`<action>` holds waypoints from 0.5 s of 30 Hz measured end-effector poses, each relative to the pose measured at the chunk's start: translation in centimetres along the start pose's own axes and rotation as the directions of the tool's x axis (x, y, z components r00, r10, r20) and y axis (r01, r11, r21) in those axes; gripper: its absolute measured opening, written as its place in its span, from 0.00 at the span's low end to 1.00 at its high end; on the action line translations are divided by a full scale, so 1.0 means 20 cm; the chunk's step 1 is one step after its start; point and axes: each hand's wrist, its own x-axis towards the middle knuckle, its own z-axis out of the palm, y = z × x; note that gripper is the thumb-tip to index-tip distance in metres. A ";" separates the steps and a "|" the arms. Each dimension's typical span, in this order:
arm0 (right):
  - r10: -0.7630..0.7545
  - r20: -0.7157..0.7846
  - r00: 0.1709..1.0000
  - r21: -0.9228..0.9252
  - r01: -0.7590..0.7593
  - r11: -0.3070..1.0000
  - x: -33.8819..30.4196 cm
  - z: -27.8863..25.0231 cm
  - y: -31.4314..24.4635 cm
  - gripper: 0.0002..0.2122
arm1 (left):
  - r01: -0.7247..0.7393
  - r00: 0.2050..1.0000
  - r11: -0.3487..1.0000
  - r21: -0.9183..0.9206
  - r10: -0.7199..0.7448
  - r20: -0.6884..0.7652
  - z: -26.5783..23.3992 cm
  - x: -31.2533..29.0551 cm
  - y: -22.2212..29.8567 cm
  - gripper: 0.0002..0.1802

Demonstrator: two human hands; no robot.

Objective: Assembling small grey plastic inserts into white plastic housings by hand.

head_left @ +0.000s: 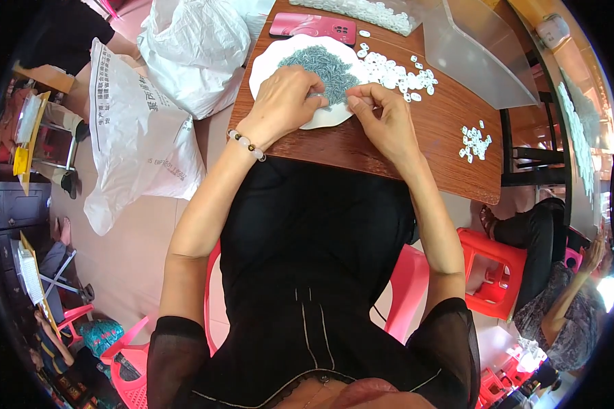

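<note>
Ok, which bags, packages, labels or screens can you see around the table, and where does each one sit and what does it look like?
Printed sack: on the floor left of the table, tall, white, with dark print on its side.
Plain plastic bag: at the table's left corner, white, crumpled, bulging.
Phone: on the table beyond the white plate, flat, pink-red back facing up, no screen showing.

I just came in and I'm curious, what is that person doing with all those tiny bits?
A seated person works at a wooden table. Both hands meet over a white plate heaped with small grey pieces. The left hand rests on the plate; the right hand pinches something tiny. Small white rings lie beside it.
</note>
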 end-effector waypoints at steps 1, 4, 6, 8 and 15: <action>0.000 0.002 1.000 0.003 0.000 1.000 0.00 0.00 0.00 0.08 | -0.022 1.000 0.999 0.029 0.022 -0.001 0.01 0.00 0.00 0.08; -0.009 0.000 1.000 -0.001 0.009 1.000 0.00 0.01 -0.01 0.08 | -0.021 1.000 0.999 0.031 0.020 0.024 0.01 0.02 0.01 0.08; -0.006 0.004 1.000 -0.003 0.006 1.000 0.00 0.01 -0.02 0.08 | 0.008 0.999 1.000 0.008 -0.009 0.049 0.01 0.02 0.01 0.07; -0.004 0.006 1.000 -0.005 0.004 1.000 0.00 0.01 -0.02 0.08 | 0.001 1.000 0.999 -0.042 -0.002 -0.022 0.02 0.02 0.01 0.07; 0.014 -0.009 1.000 0.027 -0.013 1.000 0.02 0.03 -0.01 0.08 | 0.230 0.970 0.882 -0.412 -0.243 0.022 -0.01 0.01 -0.01 0.12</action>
